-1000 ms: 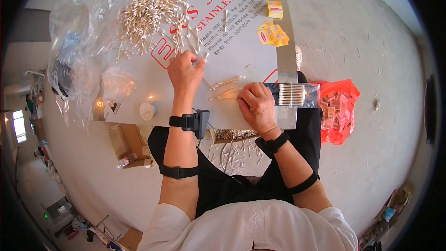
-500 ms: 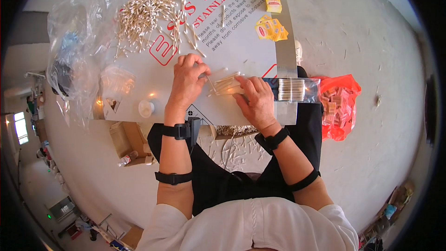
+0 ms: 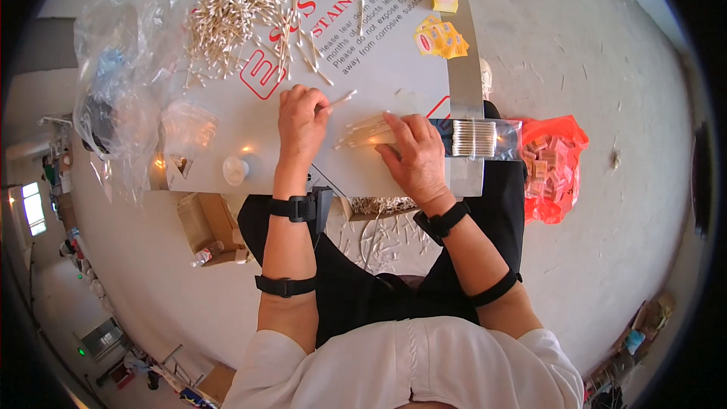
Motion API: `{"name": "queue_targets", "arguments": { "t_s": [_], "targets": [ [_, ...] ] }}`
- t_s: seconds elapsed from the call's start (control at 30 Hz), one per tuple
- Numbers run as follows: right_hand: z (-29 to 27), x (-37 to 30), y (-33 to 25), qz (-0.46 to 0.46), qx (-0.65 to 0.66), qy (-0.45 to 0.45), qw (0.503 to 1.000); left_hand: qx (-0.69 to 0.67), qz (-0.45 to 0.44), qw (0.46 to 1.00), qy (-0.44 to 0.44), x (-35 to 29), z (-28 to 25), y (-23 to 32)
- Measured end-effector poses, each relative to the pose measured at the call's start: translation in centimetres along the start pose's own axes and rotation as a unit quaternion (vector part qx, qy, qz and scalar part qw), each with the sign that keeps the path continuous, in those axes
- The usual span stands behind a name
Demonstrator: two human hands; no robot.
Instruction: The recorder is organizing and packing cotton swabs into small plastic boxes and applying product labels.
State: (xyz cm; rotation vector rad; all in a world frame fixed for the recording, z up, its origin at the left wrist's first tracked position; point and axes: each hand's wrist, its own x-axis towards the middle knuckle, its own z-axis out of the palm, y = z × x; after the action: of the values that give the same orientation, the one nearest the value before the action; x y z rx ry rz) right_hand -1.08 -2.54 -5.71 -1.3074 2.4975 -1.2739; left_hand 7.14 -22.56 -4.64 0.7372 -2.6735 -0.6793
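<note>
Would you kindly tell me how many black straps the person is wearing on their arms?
4: left wrist strap, left forearm strap, right wrist strap, right forearm strap. Any beneath the sleeves would be hidden.

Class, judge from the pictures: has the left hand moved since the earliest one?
Yes. Judged against the red printed square, which is fixed, the left hand has shifted slightly toward the white shirt.

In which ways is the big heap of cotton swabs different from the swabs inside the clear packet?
The big heap lies loose, its swabs pointing many ways; the packed swabs lie side by side in a row. The heap spreads over the table at far left; the clear packet juts past its right edge. Both show white tips.
</note>
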Motion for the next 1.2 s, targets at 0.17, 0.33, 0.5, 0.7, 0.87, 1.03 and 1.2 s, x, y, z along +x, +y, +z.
{"name": "queue_targets", "arguments": {
  "t_s": [0.17,0.33,0.5,0.7,0.87,1.03,1.2],
  "targets": [
    [-0.3,-0.3,0.2,0.037,0.104,0.043,0.993,0.005,0.083,0.996,-0.038,-0.2,0.9,2.5],
    [-0.5,-0.5,0.6,0.103,0.209,0.114,0.966,0.066,0.103,0.992,-0.029,-3.1,1.6,5.5],
    [-0.5,-0.5,0.3,0.115,0.215,0.114,0.963,0.135,0.054,0.984,-0.099,-5.8,2.9,6.6],
    [0.2,-0.5,0.8,0.104,0.238,0.146,0.955,0.152,0.080,0.983,-0.068,-3.5,3.1,5.6],
    [0.2,-0.9,1.6,0.102,0.286,0.157,0.940,0.114,0.097,0.979,-0.139,-6.1,2.7,6.0],
    [0.3,0.0,1.6,0.155,0.465,0.169,0.855,-0.137,0.050,0.988,0.042,-5.8,3.0,4.9],
    [1.5,1.3,0.8,0.158,0.504,0.132,0.839,-0.418,-0.060,0.896,0.138,-4.6,3.9,5.0]
  ]
}}
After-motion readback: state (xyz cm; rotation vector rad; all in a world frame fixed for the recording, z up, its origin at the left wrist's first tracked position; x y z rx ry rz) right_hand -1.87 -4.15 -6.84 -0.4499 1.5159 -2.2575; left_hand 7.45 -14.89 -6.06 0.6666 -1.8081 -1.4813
